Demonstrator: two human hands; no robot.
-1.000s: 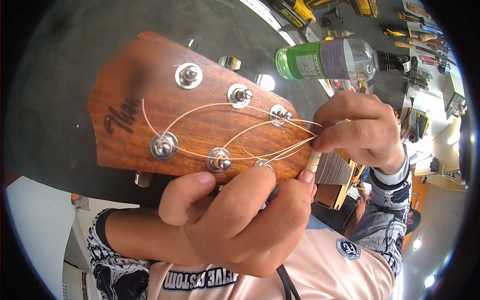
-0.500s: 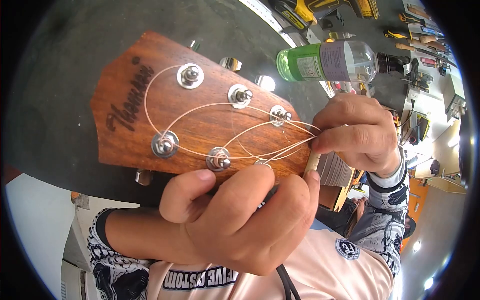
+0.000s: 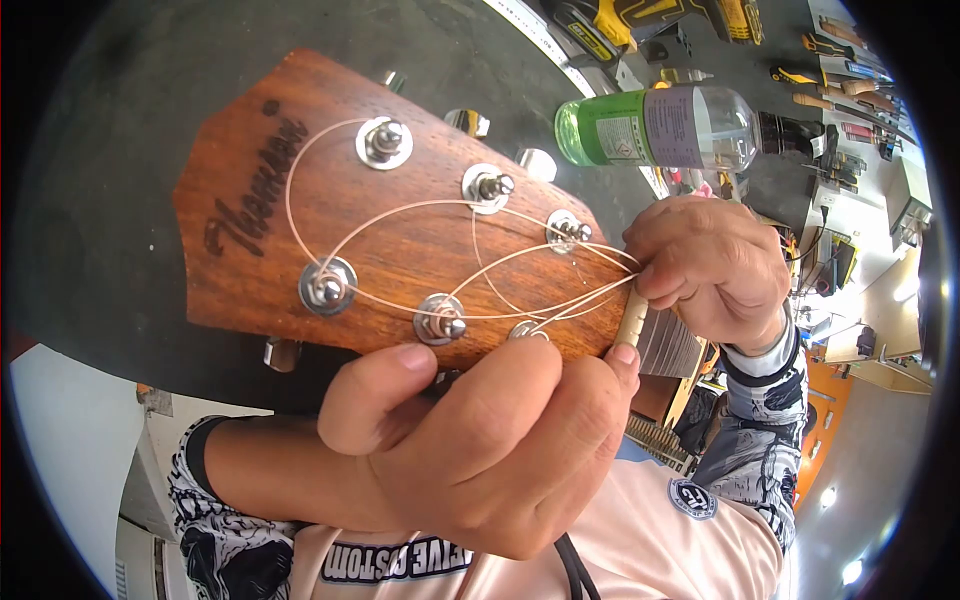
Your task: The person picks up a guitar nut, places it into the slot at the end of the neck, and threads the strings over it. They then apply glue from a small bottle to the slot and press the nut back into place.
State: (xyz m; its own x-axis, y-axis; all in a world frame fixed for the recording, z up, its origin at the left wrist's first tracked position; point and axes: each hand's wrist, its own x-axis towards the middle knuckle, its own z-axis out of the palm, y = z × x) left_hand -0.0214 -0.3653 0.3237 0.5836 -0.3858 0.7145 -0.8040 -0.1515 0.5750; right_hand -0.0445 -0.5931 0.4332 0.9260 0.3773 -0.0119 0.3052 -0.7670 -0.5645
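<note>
Right hand pinched a gathered bunch of thin strings between thumb and finger, just above the nut, with its other fingers folded in. The left hand had its fingers curled at the lower edge of the headstock, one fingertip at the lower end of the nut; its inner side was hidden, so I could not tell whether it gripped anything there. The headstock showed its face to the camera over the dark worktop, with the fretboard partly visible beyond the nut. From the pinch, the strings fanned out in loose loops towards the tuning posts, the lower post nearest the nut being partly covered by the left hand. The slack curves suggested that the step in hand was managing loose strings at the tuner end, with the right hand controlling the bunch. Judging by that, the next move called for a steady pinch, so that the loops would not cross or slip, and for one string to be singled out and its slack drawn in. A bottle of green liquid lay in view beyond the right hand, apart from the headstock.
</note>
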